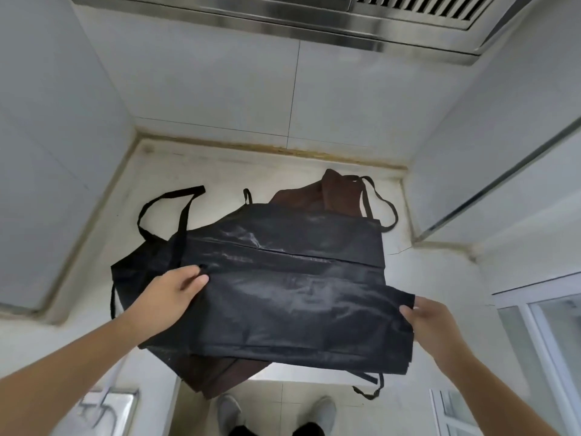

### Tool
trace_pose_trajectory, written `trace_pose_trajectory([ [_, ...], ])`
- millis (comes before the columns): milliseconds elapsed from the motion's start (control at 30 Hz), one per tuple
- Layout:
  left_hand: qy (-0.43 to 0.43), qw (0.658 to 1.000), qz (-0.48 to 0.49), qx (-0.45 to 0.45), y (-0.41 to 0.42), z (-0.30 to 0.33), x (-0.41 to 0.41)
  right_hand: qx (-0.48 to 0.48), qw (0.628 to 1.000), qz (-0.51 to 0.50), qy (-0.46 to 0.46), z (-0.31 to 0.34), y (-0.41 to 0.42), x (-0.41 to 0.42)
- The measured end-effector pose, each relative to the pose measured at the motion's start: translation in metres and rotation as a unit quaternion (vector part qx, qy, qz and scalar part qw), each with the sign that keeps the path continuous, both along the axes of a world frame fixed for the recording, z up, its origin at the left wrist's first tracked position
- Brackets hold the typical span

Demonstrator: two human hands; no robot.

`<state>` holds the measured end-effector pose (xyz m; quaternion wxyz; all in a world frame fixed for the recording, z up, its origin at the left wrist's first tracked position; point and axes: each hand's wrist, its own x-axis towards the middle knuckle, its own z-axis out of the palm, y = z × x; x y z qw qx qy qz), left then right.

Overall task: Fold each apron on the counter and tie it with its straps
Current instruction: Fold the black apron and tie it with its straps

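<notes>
At centre frame, we hold a black apron (283, 278) over a pale counter (163, 171), our left hand (169, 294) pinching its left edge, our right hand (430, 322) gripping the right edge. A brown apron (317, 196) lies beneath, toward upper right. We judge the fold is under way; next the halves need bringing together, then the loose strap (163, 209) at upper left gathered for tying.

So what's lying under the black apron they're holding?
A brown apron lies beneath the black apron, showing behind it and at the counter's front edge. Its middle is covered, so whether more lies under there cannot be seen.
</notes>
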<state>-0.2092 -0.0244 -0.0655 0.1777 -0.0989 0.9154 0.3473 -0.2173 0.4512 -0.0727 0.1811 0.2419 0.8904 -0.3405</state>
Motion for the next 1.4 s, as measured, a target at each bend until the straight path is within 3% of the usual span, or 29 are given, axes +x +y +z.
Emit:
trace_pose_trajectory([
  [267,0.069,0.997,0.031,-0.001,0.015,-0.003,-0.103,-0.056,0.995,-0.048,0.062,-0.011,-0.006,-0.092],
  [400,0.123,0.988,0.091,-0.003,0.022,-0.010,-0.163,-0.101,0.978,-0.104,0.153,-0.018,-0.005,-0.144],
  [467,0.168,0.977,0.104,-0.080,0.017,-0.018,-0.174,-0.133,0.970,-0.130,0.155,-0.025,-0.008,-0.150],
  [567,0.183,0.964,0.059,-0.183,0.016,-0.042,-0.154,-0.030,0.989,-0.126,0.077,-0.049,-0.005,-0.137],
  [700,0.115,0.975,-0.044,-0.185,0.009,-0.081,-0.113,0.071,0.993,-0.097,-0.004,-0.066,-0.006,-0.089],
  [833,0.026,0.978,-0.047,-0.203,0.000,-0.103,-0.087,0.102,0.992,-0.022,-0.064,-0.075,-0.018,-0.056],
  [967,0.007,0.980,-0.025,-0.197,-0.008,-0.107,-0.086,0.140,0.985,-0.012,-0.098,-0.081,-0.025,-0.053],
  [1100,-0.010,0.978,-0.002,-0.210,-0.010,-0.103,-0.085,0.194,0.962,0.013,-0.193,-0.072,-0.025,-0.045],
  [1400,-0.067,0.987,0.040,-0.139,-0.017,-0.096,-0.081,0.131,0.989,0.001,-0.071,-0.074,-0.013,-0.028],
])
